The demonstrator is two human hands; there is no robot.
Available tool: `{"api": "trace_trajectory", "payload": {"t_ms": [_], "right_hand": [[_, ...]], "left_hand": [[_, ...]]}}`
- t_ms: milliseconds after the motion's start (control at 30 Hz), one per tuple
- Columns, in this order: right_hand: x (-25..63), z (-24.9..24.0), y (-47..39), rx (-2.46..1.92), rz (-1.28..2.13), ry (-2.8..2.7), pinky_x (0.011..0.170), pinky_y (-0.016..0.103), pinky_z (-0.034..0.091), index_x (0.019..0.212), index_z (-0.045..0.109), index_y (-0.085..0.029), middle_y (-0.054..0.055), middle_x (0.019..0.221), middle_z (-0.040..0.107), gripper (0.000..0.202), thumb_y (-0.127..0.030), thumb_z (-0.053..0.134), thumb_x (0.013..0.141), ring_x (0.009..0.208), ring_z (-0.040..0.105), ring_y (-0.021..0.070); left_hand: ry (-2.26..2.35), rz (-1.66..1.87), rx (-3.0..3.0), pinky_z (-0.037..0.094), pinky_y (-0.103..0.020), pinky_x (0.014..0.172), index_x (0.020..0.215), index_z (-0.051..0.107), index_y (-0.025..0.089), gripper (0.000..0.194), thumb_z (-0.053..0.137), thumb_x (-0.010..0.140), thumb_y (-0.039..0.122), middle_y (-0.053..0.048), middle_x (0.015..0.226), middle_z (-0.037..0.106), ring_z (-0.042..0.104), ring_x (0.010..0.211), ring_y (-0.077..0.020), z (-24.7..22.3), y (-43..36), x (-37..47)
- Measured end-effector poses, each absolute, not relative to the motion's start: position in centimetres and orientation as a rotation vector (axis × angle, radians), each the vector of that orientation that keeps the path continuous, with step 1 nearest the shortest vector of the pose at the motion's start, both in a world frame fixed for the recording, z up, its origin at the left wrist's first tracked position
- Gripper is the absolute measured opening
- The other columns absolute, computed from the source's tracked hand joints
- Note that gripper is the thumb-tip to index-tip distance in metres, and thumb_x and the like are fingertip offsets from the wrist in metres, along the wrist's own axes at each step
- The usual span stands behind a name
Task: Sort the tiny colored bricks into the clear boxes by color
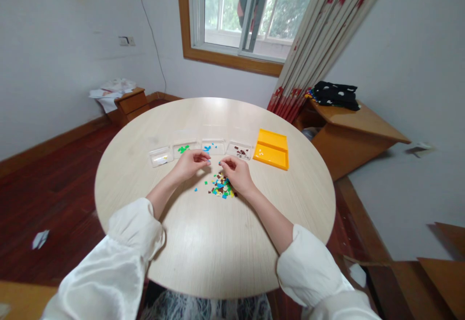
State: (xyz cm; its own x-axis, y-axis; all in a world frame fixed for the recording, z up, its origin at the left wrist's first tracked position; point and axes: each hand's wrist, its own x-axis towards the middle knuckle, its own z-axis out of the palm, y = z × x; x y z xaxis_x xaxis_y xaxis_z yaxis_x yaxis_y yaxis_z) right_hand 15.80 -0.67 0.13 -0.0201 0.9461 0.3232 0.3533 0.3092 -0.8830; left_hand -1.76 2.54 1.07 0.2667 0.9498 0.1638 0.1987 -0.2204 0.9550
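Observation:
My left hand (192, 163) hovers just in front of the clear box with blue pieces (212, 146), thumb and fingertips pinched together. Facing it, my right hand (236, 171) is also closed in a pinch, above the far edge of a pile of small building bricks (222, 187) in blue, green, brown, yellow and white. Whatever sits between the fingertips of either hand is too small to make out. A stray blue brick (195, 190) and a green brick (206, 182) lie left of the pile.
Along the far side stand a clear box with a few yellow and white bits (160, 157), one with green bricks (184, 149), one with brown bricks (240, 150), and an open yellow case (271, 149) holding white bits. The round table (214, 242) has a curved edge.

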Motion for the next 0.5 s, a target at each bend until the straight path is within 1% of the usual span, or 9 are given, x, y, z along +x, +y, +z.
{"api": "trace_trajectory", "payload": {"t_ms": [100,267,500], "right_hand": [[15.82,-0.17,-0.39,-1.182,0.809,-1.5,0.067,0.028,0.049,0.073,0.064,-0.017,0.003,0.072,0.068,0.014,-0.03,0.057,0.073,0.066,0.061,0.015],[15.65,-0.31,-0.38,-1.145,0.809,-1.469,0.067,0.029,0.049,0.074,0.064,-0.018,0.003,0.073,0.067,0.015,-0.031,0.062,0.069,0.066,0.06,0.0149],[15.6,-0.12,-0.72,-1.139,0.758,-1.479,0.069,0.029,0.049,0.075,0.062,-0.018,0.003,0.075,0.068,0.014,-0.031,0.063,0.07,0.069,0.06,0.015]], "left_hand": [[1.08,1.041,1.664,0.048,-0.031,0.069,0.074,0.065,0.013,0.015,0.067,0.063,0.022,-0.005,0.072,0.067,0.059,0.066,-0.0136,0.97,2.34,-1.49],[1.084,1.045,1.74,0.049,-0.032,0.073,0.073,0.066,0.014,0.014,0.068,0.064,0.024,-0.006,0.075,0.068,0.06,0.07,-0.0152,1.24,1.81,-1.22],[1.069,1.076,1.714,0.05,-0.032,0.075,0.074,0.066,0.013,0.021,0.069,0.065,0.032,-0.007,0.078,0.069,0.062,0.074,-0.0167,1.19,1.58,-0.93]]}}
